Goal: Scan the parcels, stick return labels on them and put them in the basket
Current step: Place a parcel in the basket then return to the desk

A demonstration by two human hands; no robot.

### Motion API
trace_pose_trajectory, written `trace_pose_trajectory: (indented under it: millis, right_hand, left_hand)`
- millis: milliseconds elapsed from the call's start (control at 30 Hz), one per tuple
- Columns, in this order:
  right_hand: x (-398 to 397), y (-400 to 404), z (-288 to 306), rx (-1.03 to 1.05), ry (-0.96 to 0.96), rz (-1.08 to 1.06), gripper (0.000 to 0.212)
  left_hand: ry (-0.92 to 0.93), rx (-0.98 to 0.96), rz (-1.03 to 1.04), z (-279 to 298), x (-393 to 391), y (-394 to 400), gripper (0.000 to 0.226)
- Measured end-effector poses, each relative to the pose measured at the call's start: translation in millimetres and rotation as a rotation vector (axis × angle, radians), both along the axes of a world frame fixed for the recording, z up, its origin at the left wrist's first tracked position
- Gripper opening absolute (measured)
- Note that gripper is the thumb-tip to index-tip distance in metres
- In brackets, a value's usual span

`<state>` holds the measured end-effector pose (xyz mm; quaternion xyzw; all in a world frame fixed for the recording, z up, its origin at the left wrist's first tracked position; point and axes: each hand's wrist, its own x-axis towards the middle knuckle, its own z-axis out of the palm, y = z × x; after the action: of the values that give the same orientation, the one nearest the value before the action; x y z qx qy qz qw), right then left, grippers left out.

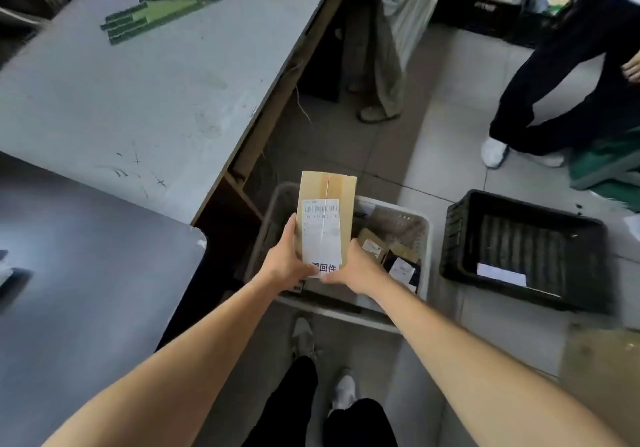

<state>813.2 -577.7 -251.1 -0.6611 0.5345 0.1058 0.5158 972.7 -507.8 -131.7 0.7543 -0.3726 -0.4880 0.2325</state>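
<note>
A brown cardboard parcel (327, 190) hangs above the grey basket (420, 266) on the floor. It bears a white shipping label (321, 228) with a barcode, and a white return label with black characters (323, 268) sits at its near end. My left hand (282, 263) grips the parcel's left near edge, thumb up along the side. My right hand (360, 268) holds the right near corner, its thumb on the return label. Several small parcels (388, 256) lie in the basket.
A grey worktable (138, 93) runs along the left, with a green mat (152, 14) at its far end. A black crate (526, 249) stands on the floor to the right of the basket. Two people's legs (540, 93) stand beyond. My feet show below.
</note>
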Motion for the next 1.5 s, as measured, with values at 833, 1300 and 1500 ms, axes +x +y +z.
trace_pose_trajectory:
  millis: [833,1300,1500]
  right_hand:
    - [97,-25,-446,0.100,0.034,0.142,0.129]
    - [59,-53,-294,-0.182,0.315,0.551,0.084]
    - [17,-79,-127,-0.286,0.346,0.679,0.079]
  left_hand:
    - [-0.044,0.208,0.206,-552,70,-25,0.125]
    - [-0.444,0.410,-0.341,-428,54,-34,0.085]
    - [-0.499,0.463,-0.360,-269,20,-54,0.081]
